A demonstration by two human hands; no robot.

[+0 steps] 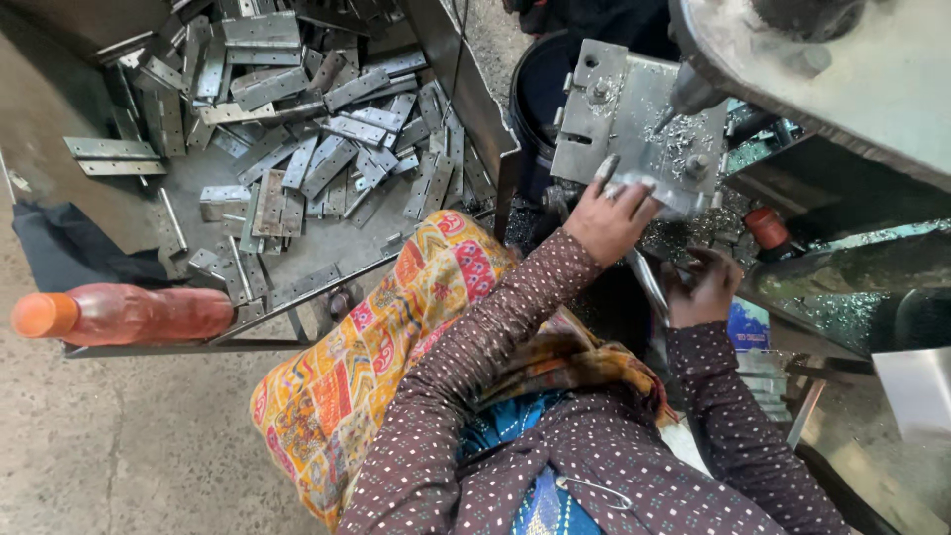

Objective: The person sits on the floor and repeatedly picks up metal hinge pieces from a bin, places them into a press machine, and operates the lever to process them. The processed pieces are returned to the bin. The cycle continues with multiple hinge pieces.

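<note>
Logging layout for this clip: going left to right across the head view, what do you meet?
Orange-capped bottle → tray of flat metal plates → patterned cloth on the knee → left hand on the metal jig plate → right hand → small red-capped bottle.

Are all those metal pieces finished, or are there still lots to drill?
I cannot tell which are finished. A big heap of flat grey metal hinge plates lies in the metal tray. Silvery shavings around the drill suggest some drilling is done. Right now the left hand presses one piece onto the grey metal drilling plate under the drill bit, while the right hand waits beside it.
</note>
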